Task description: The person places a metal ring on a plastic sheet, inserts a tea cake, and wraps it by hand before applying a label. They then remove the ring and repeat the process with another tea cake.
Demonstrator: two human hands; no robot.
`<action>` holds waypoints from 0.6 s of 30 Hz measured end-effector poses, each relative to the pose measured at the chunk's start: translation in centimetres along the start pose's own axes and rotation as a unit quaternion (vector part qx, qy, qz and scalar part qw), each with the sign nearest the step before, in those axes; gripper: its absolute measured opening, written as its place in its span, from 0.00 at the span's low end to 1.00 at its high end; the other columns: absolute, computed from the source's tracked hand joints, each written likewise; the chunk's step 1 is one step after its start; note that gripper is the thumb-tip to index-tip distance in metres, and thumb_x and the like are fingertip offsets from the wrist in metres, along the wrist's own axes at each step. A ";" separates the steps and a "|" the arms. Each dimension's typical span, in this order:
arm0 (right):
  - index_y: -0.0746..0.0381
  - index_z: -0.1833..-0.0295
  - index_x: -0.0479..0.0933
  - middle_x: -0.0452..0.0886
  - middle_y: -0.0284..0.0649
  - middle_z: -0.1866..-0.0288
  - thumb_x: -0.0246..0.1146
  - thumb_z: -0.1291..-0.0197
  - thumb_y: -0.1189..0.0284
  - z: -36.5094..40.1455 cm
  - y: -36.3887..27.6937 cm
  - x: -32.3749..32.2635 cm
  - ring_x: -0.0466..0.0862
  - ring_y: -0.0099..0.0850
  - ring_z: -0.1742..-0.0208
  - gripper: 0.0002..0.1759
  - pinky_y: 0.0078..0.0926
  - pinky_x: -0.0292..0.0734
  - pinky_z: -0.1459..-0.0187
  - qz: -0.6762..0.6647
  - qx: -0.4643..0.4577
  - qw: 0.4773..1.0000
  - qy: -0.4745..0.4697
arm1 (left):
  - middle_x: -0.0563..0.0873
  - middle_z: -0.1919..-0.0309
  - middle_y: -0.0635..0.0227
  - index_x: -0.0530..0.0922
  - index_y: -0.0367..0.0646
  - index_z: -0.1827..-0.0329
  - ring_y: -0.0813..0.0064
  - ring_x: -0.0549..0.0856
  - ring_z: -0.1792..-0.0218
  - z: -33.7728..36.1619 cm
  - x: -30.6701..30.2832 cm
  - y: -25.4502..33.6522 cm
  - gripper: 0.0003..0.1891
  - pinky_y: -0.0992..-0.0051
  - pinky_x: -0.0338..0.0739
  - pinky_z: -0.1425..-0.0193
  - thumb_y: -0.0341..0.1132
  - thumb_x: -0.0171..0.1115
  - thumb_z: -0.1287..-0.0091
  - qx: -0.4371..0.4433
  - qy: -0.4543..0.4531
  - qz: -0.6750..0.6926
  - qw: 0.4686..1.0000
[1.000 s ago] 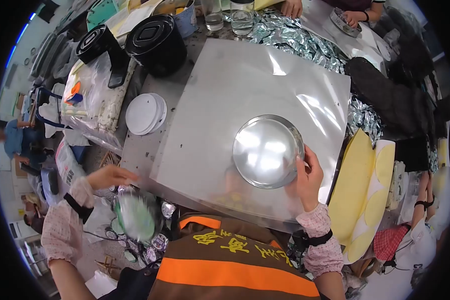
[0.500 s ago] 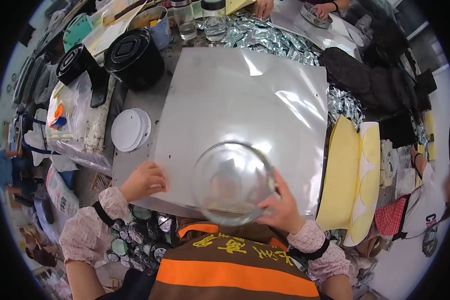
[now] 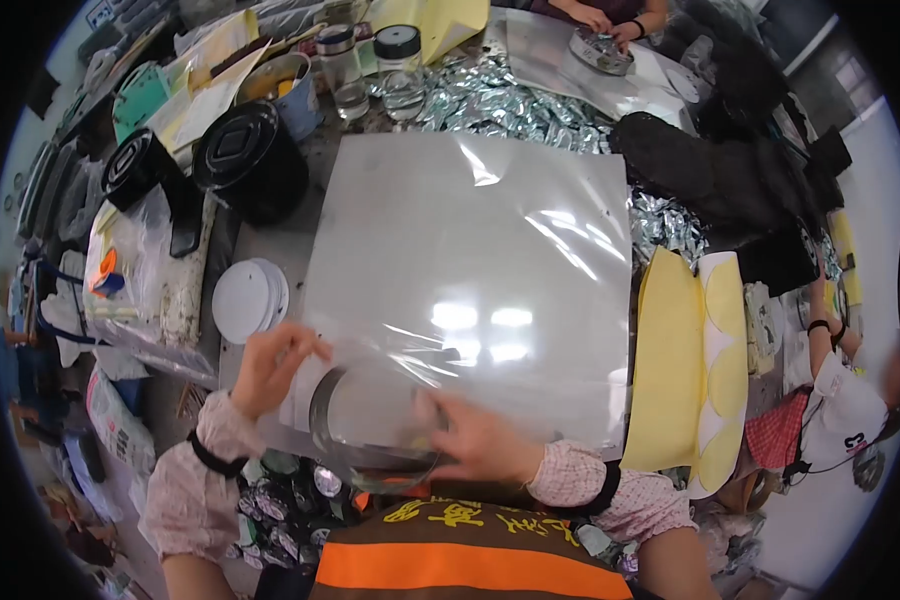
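**Bowl under the lifted corner of the sheet**

The round clear bowl (image 3: 370, 440) sits at the near edge of the tabletop (image 3: 270, 235), just in front of your chest. It is tucked under the near-left corner of the big silver sheet (image 3: 470, 250), so you see it through the film.

Your left hand (image 3: 270, 368) has its grip pinched together on that corner and holds it up off the surface. That seems to be what leaves room for the bowl beneath, and the creases running from the corner fit a lifted edge.

Your right hand (image 3: 480, 445) lies on the bowl's right rim, probably to steady it. It is blurred, so I cannot tell whether its grip is closed round the rim or only resting there.

The rest of the sheet lies flat. A stack of white discs (image 3: 245, 300) sits just beside its left edge, with a black tub (image 3: 250, 160) further back. Yellow sheets (image 3: 670, 360) lie along its right edge and crumpled foil (image 3: 490, 100) beyond its far edge. Past the foil, another person's hands (image 3: 610, 22) work at a sheet of their own, well apart from yours.
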State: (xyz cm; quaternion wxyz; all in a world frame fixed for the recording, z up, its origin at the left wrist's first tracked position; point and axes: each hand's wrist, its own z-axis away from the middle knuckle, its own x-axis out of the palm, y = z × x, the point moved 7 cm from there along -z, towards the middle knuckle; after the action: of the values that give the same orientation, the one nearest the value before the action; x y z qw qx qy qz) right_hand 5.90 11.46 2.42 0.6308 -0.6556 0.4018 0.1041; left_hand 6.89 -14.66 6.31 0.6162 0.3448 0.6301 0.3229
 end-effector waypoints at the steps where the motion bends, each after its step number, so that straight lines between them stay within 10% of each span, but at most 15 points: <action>1: 0.63 0.61 0.78 0.55 0.66 0.21 0.76 0.46 0.61 0.6 3.1 -0.4 0.66 0.59 0.23 0.20 0.46 0.73 0.32 0.005 0.030 0.998 0.053 | 0.90 0.63 0.62 0.82 0.38 0.63 0.61 0.89 0.61 0.9 0.3 1.3 0.02 0.66 0.82 0.54 0.28 0.64 0.33 0.053 -0.026 -0.026 0.998; 4: 0.62 0.58 0.80 0.59 0.65 0.23 0.78 0.47 0.61 1.7 7.7 -5.3 0.74 0.56 0.29 0.20 0.43 0.76 0.35 0.070 0.158 0.964 0.201 | 0.90 0.63 0.62 0.82 0.38 0.62 0.59 0.89 0.59 3.8 3.1 1.1 0.05 0.65 0.83 0.52 0.29 0.70 0.37 0.142 -0.073 -0.140 0.977; 10: 0.66 0.47 0.80 0.82 0.52 0.45 0.74 0.40 0.69 7.8 12.7 -9.8 0.87 0.35 0.50 0.19 0.30 0.84 0.53 -0.094 0.312 0.894 0.308 | 0.90 0.61 0.64 0.84 0.42 0.64 0.58 0.89 0.57 2.9 3.7 -3.5 0.04 0.64 0.84 0.53 0.31 0.71 0.39 0.027 -0.133 -0.097 0.986; 14: 0.69 0.43 0.77 0.84 0.39 0.56 0.65 0.32 0.76 22.1 15.8 -19.6 0.86 0.28 0.55 0.14 0.24 0.85 0.54 -0.082 0.351 0.713 0.602 | 0.89 0.56 0.51 0.86 0.37 0.58 0.53 0.88 0.56 2.3 -4.9 -8.6 0.09 0.61 0.82 0.50 0.30 0.71 0.40 -0.054 0.215 -0.354 0.909; 18: 0.70 0.47 0.79 0.85 0.39 0.57 0.64 0.31 0.77 22.7 16.5 -27.1 0.86 0.25 0.56 0.11 0.23 0.85 0.57 0.011 0.375 0.769 0.518 | 0.89 0.58 0.50 0.85 0.33 0.59 0.51 0.88 0.60 3.2 -5.8 -12.0 0.07 0.64 0.83 0.55 0.28 0.68 0.36 -0.039 0.221 -0.364 0.904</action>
State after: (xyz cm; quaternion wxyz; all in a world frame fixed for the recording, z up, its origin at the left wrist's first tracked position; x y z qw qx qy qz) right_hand -14.32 44.80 3.48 0.5212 -0.3171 0.6818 -0.4037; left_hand 9.65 -26.25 -0.58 0.5486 -0.0130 0.8188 0.1685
